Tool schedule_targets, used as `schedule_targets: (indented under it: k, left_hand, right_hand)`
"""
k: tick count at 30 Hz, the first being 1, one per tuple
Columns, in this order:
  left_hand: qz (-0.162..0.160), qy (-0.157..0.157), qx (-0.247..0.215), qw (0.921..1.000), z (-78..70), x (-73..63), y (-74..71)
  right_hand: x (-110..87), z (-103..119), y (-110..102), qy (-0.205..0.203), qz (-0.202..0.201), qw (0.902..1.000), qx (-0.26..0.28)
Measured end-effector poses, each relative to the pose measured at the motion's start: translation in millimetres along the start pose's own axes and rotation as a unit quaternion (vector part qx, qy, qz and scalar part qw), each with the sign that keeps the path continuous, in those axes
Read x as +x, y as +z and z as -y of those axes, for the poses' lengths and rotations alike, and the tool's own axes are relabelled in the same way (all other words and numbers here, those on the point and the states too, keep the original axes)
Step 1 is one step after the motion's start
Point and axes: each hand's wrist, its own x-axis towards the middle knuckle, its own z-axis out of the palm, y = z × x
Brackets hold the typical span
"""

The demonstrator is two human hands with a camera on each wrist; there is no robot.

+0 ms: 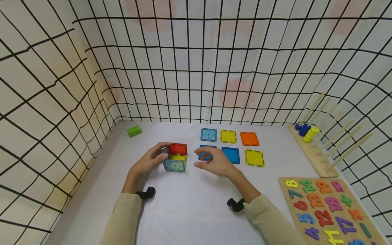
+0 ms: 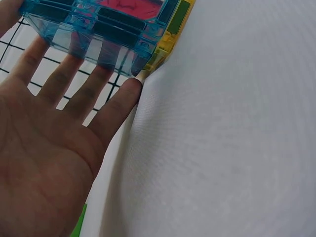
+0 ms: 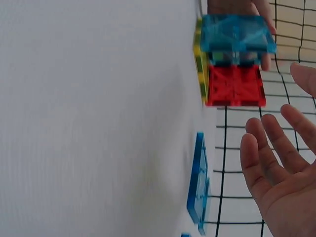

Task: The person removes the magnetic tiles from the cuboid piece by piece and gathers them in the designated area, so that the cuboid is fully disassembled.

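My left hand [image 1: 148,159] grips the left side of a small box of magnetic tiles [image 1: 174,165], thumb towards the front and fingers towards the back. The box has a yellow base, a red back wall [image 3: 236,86], a light-blue front wall [image 3: 237,37] and a blue left wall [image 2: 106,24]. Its top is uncovered. In the left wrist view the fingers reach up to the blue wall. My right hand [image 1: 218,161] holds nothing, fingers loosely bent, to the right of the box. It partly hides a blue tile [image 1: 202,156].
Light-blue [image 1: 209,135], yellow [image 1: 228,136], orange [image 1: 249,139], blue [image 1: 231,155] and another yellow tile [image 1: 254,158] lie behind and right. A green block [image 1: 134,131] lies back left. At right are a pegged wooden stand [image 1: 321,158] and number board [image 1: 312,216]; black netting [image 1: 202,71] surrounds the table.
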Motion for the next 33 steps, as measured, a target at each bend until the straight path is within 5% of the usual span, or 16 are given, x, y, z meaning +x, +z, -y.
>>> schedule_targets:
  k: [18,33]
  left_hand:
    - [0.005,0.021,-0.016,0.9996,2.1,-0.9,-0.9]
    - [0.007,0.026,-0.016,0.9995,0.1,-0.8,2.0]
  right_hand:
    - [16.3,19.5,35.2,-0.050,0.025,0.9982,0.021]
    - [23.5,28.2,52.8,-0.051,0.035,0.9980,-0.010]
